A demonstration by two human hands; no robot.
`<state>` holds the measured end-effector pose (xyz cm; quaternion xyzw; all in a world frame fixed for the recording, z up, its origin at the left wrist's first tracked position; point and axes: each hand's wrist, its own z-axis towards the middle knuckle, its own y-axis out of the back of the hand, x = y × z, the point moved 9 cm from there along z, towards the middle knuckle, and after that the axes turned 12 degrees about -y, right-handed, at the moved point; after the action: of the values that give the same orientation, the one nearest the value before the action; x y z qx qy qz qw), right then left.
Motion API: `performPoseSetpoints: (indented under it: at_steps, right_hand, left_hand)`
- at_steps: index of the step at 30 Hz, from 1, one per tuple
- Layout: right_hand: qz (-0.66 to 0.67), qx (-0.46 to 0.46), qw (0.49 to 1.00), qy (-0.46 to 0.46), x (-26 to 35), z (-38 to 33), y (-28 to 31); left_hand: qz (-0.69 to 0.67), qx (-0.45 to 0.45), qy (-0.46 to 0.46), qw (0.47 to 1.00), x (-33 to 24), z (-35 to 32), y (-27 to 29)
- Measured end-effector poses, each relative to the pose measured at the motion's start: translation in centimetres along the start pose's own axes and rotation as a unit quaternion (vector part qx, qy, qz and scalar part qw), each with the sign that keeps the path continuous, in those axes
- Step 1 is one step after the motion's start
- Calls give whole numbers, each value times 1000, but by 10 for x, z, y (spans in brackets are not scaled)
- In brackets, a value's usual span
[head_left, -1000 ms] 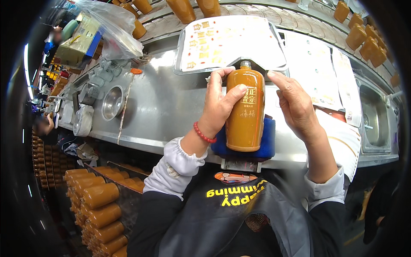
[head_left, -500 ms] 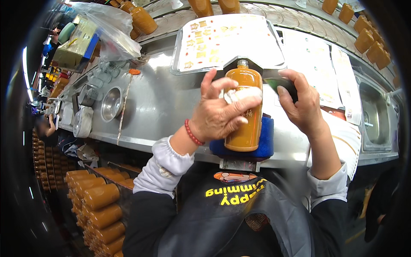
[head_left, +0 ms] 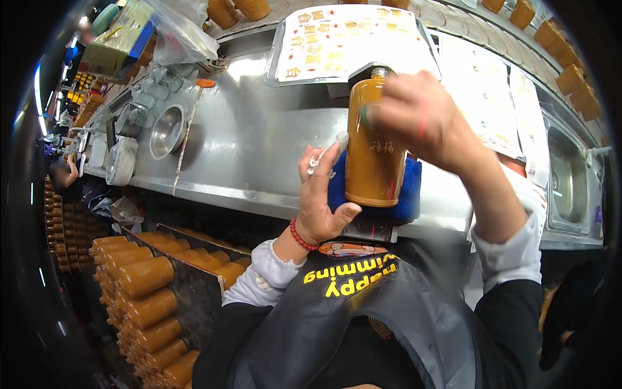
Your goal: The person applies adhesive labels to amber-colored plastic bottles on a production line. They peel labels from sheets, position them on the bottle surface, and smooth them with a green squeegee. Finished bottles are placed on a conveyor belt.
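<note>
An amber-brown bottle with light lettering lies on a pad wrapped in blue cloth, its neck pointing away from me. My right hand is over the bottle's upper right side, smeared by motion. A dark green flat piece pokes out of its fingers against the bottle. To the bottle's left, my left hand is raised with its thumb spread. A crumpled white wad is tucked between its fingers, and a pale covering is on one fingertip.
Beyond the bottle, a tray bears a sheet of gold and red stickers. A metal bowl and glass jars stand on the left of the steel counter; a sink is at right. Stacked brown bottles fill the lower left.
My right hand has swung left from beside the bottle onto it with the green piece. My left hand has drawn off the bottle to its left side, keeping the white wad.
</note>
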<state>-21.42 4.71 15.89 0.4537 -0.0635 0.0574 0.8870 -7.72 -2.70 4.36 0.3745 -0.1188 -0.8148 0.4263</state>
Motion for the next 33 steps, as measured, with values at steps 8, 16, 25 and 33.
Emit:
performPoseSetpoints:
  at_steps: [8,16,25,33]
  right_hand:
    - [1,-51,997,-56,-25,-16,13]
    - [322,-40,911,-254,-70,-35,-2]
    - [262,65,934,-234,-23,-56,9]
    - [254,15,905,-342,-59,-54,-1]
  left_hand:
    - [60,79,5,995,7,3,-14]
    - [47,68,9,997,10,-2,-18]
    - [37,143,-104,983,10,27,-8]
    - [-54,-7,-74,996,34,107,-10]
